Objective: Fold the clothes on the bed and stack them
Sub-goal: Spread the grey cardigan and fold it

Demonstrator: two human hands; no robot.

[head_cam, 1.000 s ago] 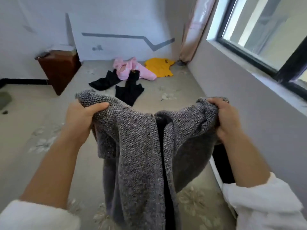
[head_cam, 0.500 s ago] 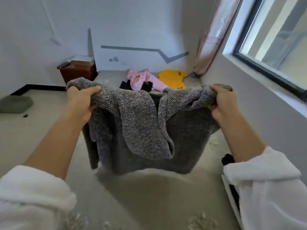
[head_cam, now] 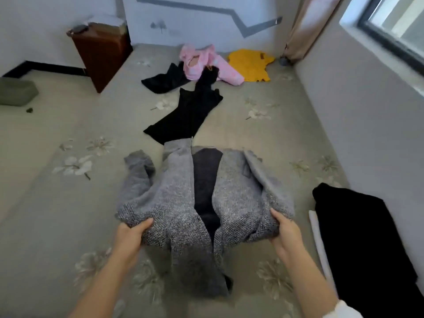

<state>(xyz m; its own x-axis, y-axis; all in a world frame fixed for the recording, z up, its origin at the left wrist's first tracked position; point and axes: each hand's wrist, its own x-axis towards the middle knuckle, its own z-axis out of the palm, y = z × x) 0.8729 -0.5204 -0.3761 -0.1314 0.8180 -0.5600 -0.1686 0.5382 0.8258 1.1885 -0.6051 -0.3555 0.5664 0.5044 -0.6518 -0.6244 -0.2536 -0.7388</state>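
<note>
Beige floral bed sheet [head_cam: 57,203] below. Left hand [head_cam: 132,232] grips the near-left shoulder of a grey knitted cardigan [head_cam: 176,203] spread mid-bed. Right hand [head_cam: 284,230] grips the near-right shoulder. Best to pull both level and flatten the bunched far-left sleeve first. Black folded garment [head_cam: 367,237] lies right.

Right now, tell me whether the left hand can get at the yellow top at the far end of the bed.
Probably not: the left hand grips the grey cardigan, and the yellow top lies far beyond it, past the black garment.

Black garment [head_cam: 367,237] cropped right, cushion [head_cam: 16,91] cropped left
</note>
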